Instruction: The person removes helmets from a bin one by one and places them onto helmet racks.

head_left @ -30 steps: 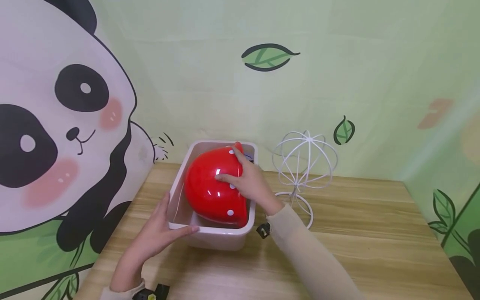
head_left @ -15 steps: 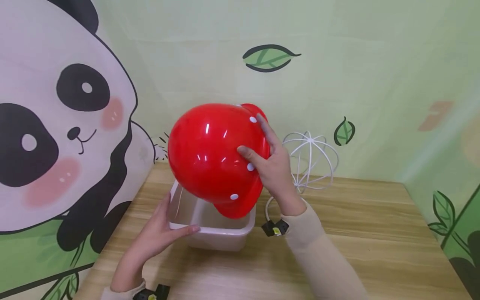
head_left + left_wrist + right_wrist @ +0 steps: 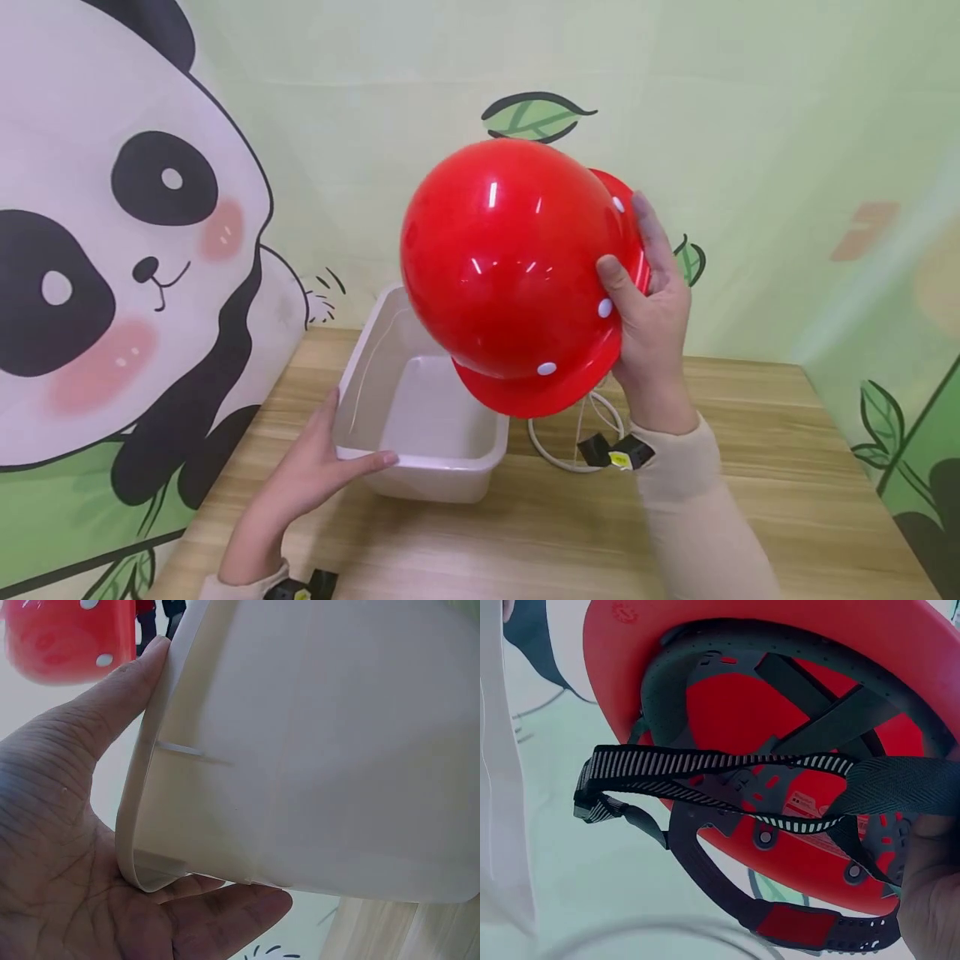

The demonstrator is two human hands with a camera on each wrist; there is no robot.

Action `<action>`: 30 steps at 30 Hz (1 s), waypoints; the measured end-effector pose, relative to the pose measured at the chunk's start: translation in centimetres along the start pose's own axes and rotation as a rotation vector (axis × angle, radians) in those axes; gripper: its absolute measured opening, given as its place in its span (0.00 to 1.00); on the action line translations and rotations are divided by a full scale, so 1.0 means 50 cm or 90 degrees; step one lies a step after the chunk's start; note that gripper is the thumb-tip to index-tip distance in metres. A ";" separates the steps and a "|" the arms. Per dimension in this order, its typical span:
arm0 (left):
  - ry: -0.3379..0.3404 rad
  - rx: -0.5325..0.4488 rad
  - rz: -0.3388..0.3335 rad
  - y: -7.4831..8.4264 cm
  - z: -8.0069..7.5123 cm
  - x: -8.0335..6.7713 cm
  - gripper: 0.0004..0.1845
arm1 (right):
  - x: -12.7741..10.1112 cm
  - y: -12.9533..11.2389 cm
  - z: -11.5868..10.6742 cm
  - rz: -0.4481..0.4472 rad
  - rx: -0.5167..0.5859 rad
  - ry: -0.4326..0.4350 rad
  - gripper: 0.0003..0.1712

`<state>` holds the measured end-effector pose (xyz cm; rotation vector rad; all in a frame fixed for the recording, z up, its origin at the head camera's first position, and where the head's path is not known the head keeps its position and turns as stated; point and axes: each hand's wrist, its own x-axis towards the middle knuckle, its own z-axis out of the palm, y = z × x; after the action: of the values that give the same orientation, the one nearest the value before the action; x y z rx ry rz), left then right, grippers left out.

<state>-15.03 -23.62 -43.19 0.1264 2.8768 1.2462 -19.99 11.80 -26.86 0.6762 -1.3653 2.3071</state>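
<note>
On the left wall is a big panda picture (image 3: pixel 112 250). Low down, the left hand (image 3: pixel 315 471) holds the near left corner of the white tub (image 3: pixel 420 479). Its thumb lies along the front rim and its fingers curl round the corner from outside, so the tub sits firm on the wooden table (image 3: pixel 750 517). The tub looks bare inside.

Up in the air, above the tub and a bit to its right, is the red helmet (image 3: pixel 510 267). It is shiny, with small white dots near its edge. The right hand (image 3: pixel 652 317) grips it by the right side of the brim, thumb on the round outside, fingers tucked behind the edge. From the right wrist view you can see inside the helmet: a dark headband and a striped chin strap (image 3: pixel 705 769) hanging loose.

Just under and behind the helmet is a white wire stand (image 3: pixel 573 433); only its ring base shows on the table.

The step in hand looks like lifting the helmet clear of the tub. The next move likely needs a firm hold on the brim, and care that the loose strap does not snag on the wire.
</note>
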 end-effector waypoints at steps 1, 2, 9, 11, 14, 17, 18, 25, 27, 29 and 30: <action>0.002 0.003 0.000 0.000 0.000 0.000 0.70 | 0.000 -0.004 -0.009 -0.005 0.001 0.008 0.34; 0.003 0.006 0.001 0.000 0.000 -0.001 0.70 | 0.000 -0.009 -0.018 -0.008 0.003 0.018 0.34; 0.008 0.012 -0.003 0.000 0.000 -0.003 0.70 | 0.001 -0.027 -0.094 -0.026 0.065 0.092 0.31; 0.010 0.007 0.002 -0.001 0.000 -0.003 0.70 | 0.002 -0.026 -0.120 -0.021 0.100 0.112 0.32; 0.010 0.006 0.000 -0.001 0.000 -0.004 0.69 | -0.003 -0.019 -0.157 0.005 0.146 0.149 0.32; 0.006 0.017 -0.012 -0.001 -0.001 -0.006 0.70 | -0.012 -0.005 -0.191 0.046 0.167 0.184 0.32; 0.006 0.021 -0.014 -0.001 0.000 -0.007 0.70 | -0.016 0.002 -0.201 0.057 0.162 0.193 0.32; 0.018 -0.020 0.035 -0.004 0.005 0.002 0.66 | -0.048 0.052 -0.260 0.134 0.116 0.237 0.30; 0.018 -0.027 0.041 -0.006 0.005 0.004 0.65 | -0.056 0.066 -0.273 0.150 0.099 0.232 0.30; 0.019 -0.026 0.040 -0.006 0.004 0.004 0.65 | -0.064 0.081 -0.284 0.156 0.077 0.202 0.30; 0.019 -0.024 0.037 -0.006 0.003 0.004 0.65 | -0.068 0.088 -0.289 0.156 0.065 0.180 0.30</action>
<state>-15.24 -23.71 -43.52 0.1945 2.8922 1.3233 -22.65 22.32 -37.89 0.2053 -1.2630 2.5583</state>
